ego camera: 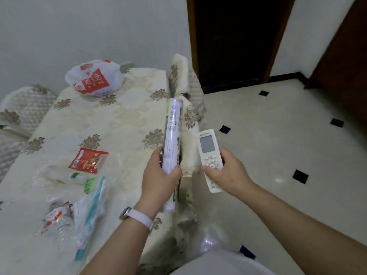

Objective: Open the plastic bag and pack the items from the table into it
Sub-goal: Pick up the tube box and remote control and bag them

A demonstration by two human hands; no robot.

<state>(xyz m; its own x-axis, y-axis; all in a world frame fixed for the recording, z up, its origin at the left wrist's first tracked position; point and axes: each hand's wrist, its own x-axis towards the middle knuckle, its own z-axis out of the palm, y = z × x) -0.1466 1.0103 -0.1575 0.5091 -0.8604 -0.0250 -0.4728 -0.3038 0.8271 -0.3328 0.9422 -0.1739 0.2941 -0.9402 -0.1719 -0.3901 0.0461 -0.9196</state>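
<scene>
The left hand has its grip wrapped around a tall white tube at the desk edge, while the right hand pinches a white remote over the floor. The plastic bag (white with red print) sits at the desk's far end, well apart from both.

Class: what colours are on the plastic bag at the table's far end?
White with red print, plastic bag; head view.

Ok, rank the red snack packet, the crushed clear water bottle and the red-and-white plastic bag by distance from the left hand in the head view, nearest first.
1. Red snack packet, on the table just left of the left hand.
2. Crushed clear water bottle, near table edge, lower left.
3. Red-and-white plastic bag, far end by the wall.
</scene>
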